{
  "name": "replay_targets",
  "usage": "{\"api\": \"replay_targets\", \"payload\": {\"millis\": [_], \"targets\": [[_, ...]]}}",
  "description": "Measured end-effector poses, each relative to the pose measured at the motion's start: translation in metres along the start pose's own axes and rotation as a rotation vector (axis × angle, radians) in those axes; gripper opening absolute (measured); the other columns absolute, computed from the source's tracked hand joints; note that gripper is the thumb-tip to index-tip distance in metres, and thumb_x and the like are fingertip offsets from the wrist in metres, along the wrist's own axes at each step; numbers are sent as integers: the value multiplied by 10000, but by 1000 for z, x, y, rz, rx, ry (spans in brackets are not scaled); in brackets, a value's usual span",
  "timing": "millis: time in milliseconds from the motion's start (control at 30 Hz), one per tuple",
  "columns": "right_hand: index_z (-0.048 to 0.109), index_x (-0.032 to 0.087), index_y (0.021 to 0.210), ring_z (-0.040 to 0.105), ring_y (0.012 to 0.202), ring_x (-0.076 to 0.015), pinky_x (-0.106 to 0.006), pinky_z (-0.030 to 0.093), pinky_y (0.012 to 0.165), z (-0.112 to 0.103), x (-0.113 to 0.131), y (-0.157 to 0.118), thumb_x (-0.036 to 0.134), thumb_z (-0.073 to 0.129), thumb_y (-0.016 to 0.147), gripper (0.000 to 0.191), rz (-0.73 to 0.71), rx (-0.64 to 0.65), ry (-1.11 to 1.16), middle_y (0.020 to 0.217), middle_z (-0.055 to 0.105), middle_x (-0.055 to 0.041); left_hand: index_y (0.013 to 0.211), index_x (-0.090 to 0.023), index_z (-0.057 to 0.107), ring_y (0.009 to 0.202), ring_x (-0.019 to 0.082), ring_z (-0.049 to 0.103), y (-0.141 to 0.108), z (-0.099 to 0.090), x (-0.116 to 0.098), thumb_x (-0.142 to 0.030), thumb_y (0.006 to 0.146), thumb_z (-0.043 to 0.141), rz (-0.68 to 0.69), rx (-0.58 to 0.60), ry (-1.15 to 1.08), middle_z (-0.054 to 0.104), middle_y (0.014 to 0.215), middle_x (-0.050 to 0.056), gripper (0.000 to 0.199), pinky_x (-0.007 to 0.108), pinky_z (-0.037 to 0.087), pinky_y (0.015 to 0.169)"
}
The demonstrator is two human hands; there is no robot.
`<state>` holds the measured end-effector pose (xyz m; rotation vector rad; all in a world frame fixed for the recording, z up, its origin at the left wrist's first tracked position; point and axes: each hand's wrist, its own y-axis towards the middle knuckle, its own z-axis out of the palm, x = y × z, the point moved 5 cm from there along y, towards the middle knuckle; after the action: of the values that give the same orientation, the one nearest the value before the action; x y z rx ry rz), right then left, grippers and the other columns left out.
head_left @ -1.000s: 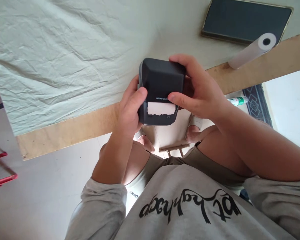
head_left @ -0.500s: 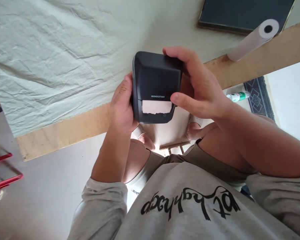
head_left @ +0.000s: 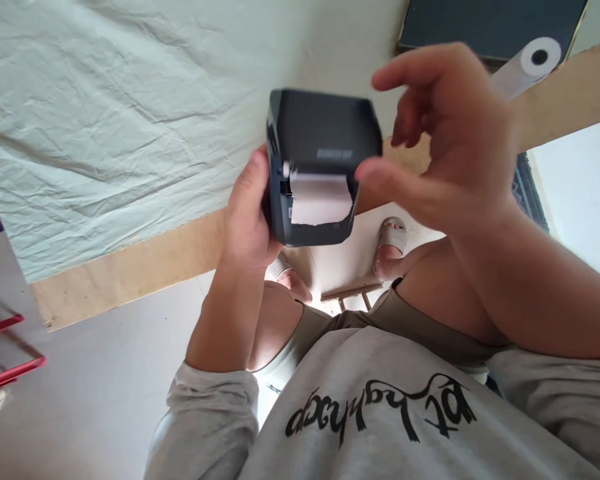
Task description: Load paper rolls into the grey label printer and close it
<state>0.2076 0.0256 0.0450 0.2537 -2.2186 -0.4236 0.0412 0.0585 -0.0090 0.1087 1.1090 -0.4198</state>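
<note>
A black label printer [head_left: 325,127] is held up over the table's front edge, its lid tilted upward. Inside the gap below the lid lies white label paper [head_left: 321,200] with a torn lower edge. My left hand [head_left: 250,213] grips the printer's left side, thumb along the edge and the other fingers hidden beneath. My right hand [head_left: 455,140], slightly blurred, is at the right of the printer with fingers apart. Its thumb tip is at the lid's lower right corner; whether it touches cannot be made out.
A crumpled pale cloth [head_left: 130,120] covers the table, with a bare wooden edge [head_left: 130,267] in front. At upper right are a dark flat panel [head_left: 490,27] and a white paper roll [head_left: 523,70]. Red bars [head_left: 13,373] stand at lower left, and a patterned mat [head_left: 527,193] lies at right.
The printer's lid has swung up from closed, baring more of the paper. My right hand has moved up and right, its fingers coming off the printer. The left hand keeps its hold.
</note>
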Motion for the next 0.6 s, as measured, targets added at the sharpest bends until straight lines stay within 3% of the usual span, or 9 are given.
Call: {"api": "replay_targets", "payload": {"millis": [100,167,233,333,467,600], "targets": [[460,226,1025,483,595,12,-214,425,525,-5,9,2,355,485,899,183,99,-110,115,1112,518,16,994,-183,644,888,173,636,-2,1,-1,-386,869,552,-12,47,103,642,940,40,255,292,497,782],[385,234,982,548,626,-2,-207,463,536,-9,13,2,259,475,896,126,90,-236,223,1029,507,24,1036,-183,639,891,181,636,-3,0,-2,-405,864,548,-12,56,122,643,986,55,295,299,501,762],[378,218,909,623,740,-53,-220,488,567,-9,15,3,234,496,876,123,49,-263,231,949,513,16,1057,-179,636,890,178,633,-4,1,-2,-401,868,540,-8,75,119,644,994,60,306,292,501,747],[482,200,831,612,727,-77,-244,442,568,0,14,5,246,534,840,70,18,-98,-91,894,588,21,1045,-174,637,866,156,627,-5,2,-1,-371,877,547,13,121,117,631,896,40,274,244,476,684],[603,278,988,592,675,-130,-270,340,594,12,12,7,374,516,823,210,158,160,-566,814,661,53,1140,-173,609,976,179,614,-4,1,1,-348,850,574,60,128,115,637,945,48,341,232,466,706],[564,344,1135,576,692,-164,-238,183,590,20,17,6,449,449,841,333,208,339,-712,794,655,29,1181,-173,595,1055,211,594,-3,-4,5,-378,847,560,92,157,145,648,1026,61,393,255,468,739]]}}
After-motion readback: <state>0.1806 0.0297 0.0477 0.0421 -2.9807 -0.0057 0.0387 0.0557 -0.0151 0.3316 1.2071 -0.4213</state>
